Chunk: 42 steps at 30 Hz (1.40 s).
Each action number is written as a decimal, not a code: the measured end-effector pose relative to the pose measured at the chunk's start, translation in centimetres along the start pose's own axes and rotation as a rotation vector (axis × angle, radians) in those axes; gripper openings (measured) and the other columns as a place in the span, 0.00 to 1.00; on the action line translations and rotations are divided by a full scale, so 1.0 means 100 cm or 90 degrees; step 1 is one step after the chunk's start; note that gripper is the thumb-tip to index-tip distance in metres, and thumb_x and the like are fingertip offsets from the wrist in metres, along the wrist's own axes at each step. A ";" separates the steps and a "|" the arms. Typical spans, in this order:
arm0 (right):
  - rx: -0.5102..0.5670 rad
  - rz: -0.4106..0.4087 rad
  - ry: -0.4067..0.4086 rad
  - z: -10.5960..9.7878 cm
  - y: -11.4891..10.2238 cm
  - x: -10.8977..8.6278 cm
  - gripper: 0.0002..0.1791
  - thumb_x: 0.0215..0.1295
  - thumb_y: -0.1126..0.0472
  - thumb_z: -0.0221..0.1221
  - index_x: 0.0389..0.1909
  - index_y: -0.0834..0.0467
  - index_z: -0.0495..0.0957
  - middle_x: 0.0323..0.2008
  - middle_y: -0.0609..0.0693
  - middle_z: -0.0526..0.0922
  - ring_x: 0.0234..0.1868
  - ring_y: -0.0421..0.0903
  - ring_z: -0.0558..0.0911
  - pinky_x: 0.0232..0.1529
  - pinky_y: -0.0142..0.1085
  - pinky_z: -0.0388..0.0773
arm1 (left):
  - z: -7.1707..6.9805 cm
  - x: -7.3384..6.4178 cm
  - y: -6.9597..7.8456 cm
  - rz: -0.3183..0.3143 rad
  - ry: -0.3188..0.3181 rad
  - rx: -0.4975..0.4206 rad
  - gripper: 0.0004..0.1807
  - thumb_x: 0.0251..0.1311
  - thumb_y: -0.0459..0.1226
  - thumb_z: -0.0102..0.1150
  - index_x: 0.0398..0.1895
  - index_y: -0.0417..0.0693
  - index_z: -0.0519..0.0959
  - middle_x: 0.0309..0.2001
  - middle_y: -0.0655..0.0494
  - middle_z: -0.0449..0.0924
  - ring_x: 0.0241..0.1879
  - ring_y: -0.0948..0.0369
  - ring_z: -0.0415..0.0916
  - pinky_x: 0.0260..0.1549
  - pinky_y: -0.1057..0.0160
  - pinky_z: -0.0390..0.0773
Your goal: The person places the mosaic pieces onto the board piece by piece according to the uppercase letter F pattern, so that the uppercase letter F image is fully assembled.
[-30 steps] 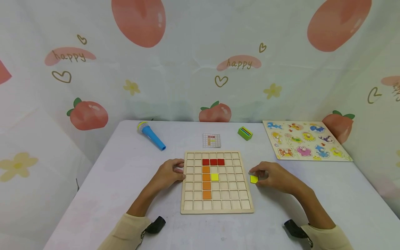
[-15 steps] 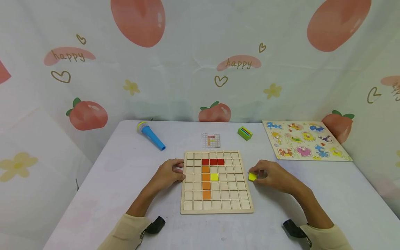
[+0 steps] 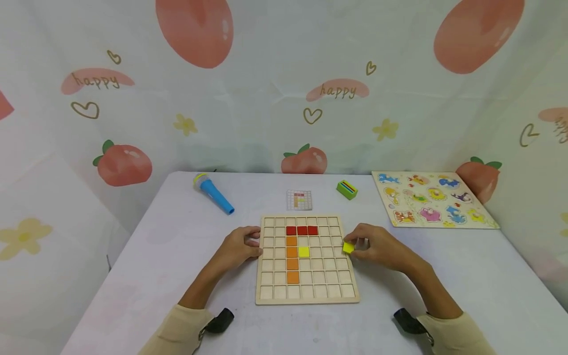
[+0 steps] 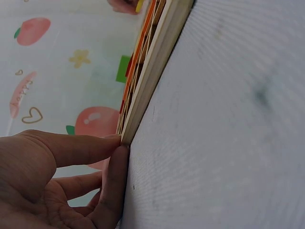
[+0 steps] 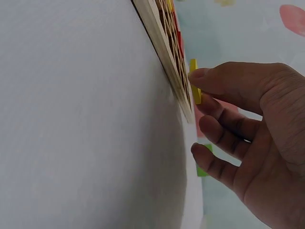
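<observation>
The wooden grid board (image 3: 307, 300) lies flat on the table. Red, orange and yellow square tiles sit in some of its cells. At its left edge, my left hand (image 3: 235, 250) touches the rim with thumb and fingertips, as the left wrist view also shows from close up. My right hand (image 3: 380, 249) pinches a yellow square tile (image 3: 348, 247) between thumb and finger, over the board's right edge. In the right wrist view this yellow tile (image 5: 195, 82) appears edge-on, just above the board (image 5: 162, 43). The other fingers of that hand are loosely bent.
Behind the board lies a small pattern card (image 3: 299, 200) with a coloured grid. A green block (image 3: 346, 190) with coloured stripes stands to its right. A blue toy microphone (image 3: 215, 195) rests at back left, and an animal puzzle board (image 3: 435, 199) at back right.
My right hand has moved left with the yellow tile, from beside the board to over its right edge. My left hand has stayed at the left rim.
</observation>
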State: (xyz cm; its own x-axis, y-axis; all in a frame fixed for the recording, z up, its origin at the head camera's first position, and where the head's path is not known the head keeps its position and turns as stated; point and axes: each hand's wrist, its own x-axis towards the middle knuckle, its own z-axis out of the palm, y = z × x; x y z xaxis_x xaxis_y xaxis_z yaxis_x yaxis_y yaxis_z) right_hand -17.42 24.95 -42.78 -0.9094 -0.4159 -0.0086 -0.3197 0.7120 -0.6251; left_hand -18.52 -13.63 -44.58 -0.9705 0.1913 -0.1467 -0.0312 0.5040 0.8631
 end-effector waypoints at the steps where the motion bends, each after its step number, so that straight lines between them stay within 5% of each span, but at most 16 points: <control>1: 0.000 -0.003 0.000 0.001 -0.001 0.001 0.18 0.61 0.63 0.71 0.52 0.57 0.88 0.39 0.41 0.83 0.42 0.44 0.77 0.39 0.32 0.76 | 0.000 0.000 0.000 0.000 0.000 -0.001 0.34 0.58 0.29 0.71 0.71 0.34 0.75 0.60 0.45 0.81 0.52 0.56 0.83 0.45 0.62 0.86; 21: -0.008 -0.031 -0.059 0.021 -0.025 0.026 0.15 0.65 0.60 0.72 0.52 0.54 0.89 0.44 0.41 0.83 0.44 0.43 0.77 0.45 0.35 0.78 | 0.001 0.002 -0.003 -0.001 -0.001 -0.009 0.35 0.57 0.28 0.69 0.71 0.35 0.75 0.60 0.45 0.81 0.53 0.55 0.83 0.44 0.63 0.85; 31: -0.012 -0.026 -0.076 0.029 -0.039 0.036 0.14 0.65 0.62 0.71 0.51 0.54 0.90 0.46 0.42 0.85 0.51 0.45 0.78 0.58 0.46 0.80 | 0.000 0.002 -0.002 -0.003 0.001 -0.008 0.35 0.57 0.28 0.70 0.71 0.35 0.75 0.60 0.45 0.81 0.53 0.55 0.83 0.44 0.62 0.85; 42: -0.040 -0.040 -0.077 0.035 -0.048 0.041 0.13 0.64 0.64 0.72 0.50 0.55 0.91 0.47 0.43 0.86 0.52 0.45 0.80 0.60 0.49 0.80 | 0.000 0.000 0.000 -0.003 0.001 -0.008 0.35 0.57 0.29 0.71 0.71 0.35 0.75 0.60 0.45 0.81 0.52 0.56 0.82 0.44 0.62 0.85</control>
State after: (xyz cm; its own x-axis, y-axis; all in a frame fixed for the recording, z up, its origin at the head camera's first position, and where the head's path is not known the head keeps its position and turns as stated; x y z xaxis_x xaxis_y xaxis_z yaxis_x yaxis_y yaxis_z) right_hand -18.66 17.91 -42.55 -0.8493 -0.5237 -0.0669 -0.3951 0.7145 -0.5775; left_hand -18.50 -13.64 -44.54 -0.9708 0.1875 -0.1493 -0.0380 0.4945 0.8683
